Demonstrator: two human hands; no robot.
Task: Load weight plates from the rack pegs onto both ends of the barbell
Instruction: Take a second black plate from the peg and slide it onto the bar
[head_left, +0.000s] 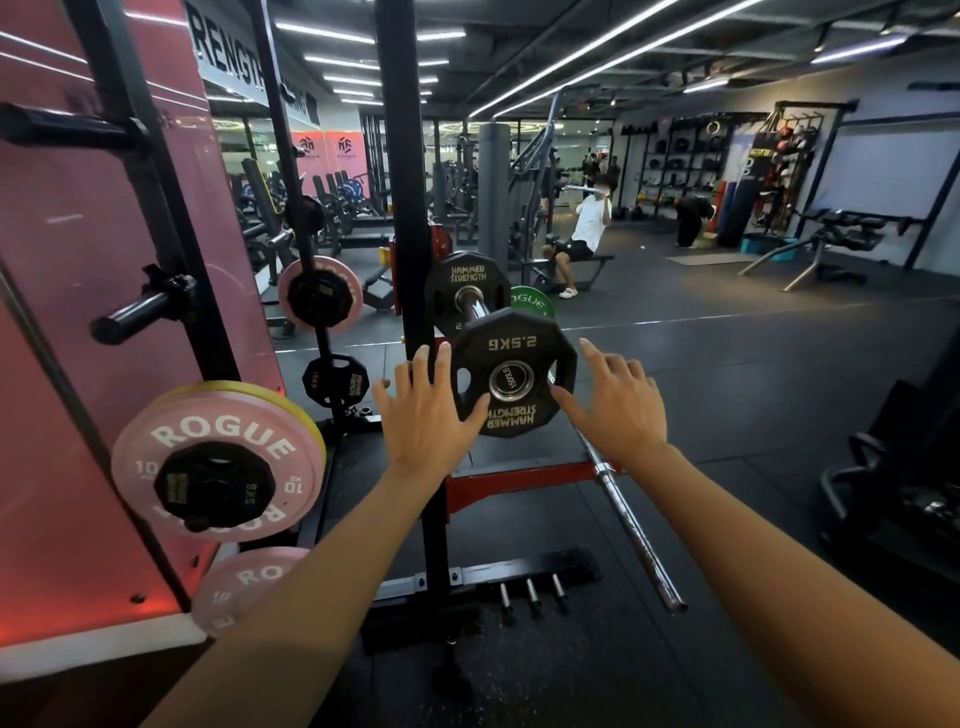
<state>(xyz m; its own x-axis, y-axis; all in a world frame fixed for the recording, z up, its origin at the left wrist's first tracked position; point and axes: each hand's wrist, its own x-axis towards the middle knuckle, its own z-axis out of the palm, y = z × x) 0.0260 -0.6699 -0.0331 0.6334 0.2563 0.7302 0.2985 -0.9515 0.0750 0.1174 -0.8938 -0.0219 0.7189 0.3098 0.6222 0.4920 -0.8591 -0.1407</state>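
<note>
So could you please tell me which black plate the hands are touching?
The 2.5KG plate at the near sleeve end, between left hand and right hand; others sit untouched.

Head view, forward and down (close) over barbell sleeve (511, 382)

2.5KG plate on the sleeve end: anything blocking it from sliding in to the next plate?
Nothing visible. The 2.5KG plate sits at the sleeve's tip; bare sleeve runs to the inner Hammer Strength plate. Both hands flank it, open.
</note>
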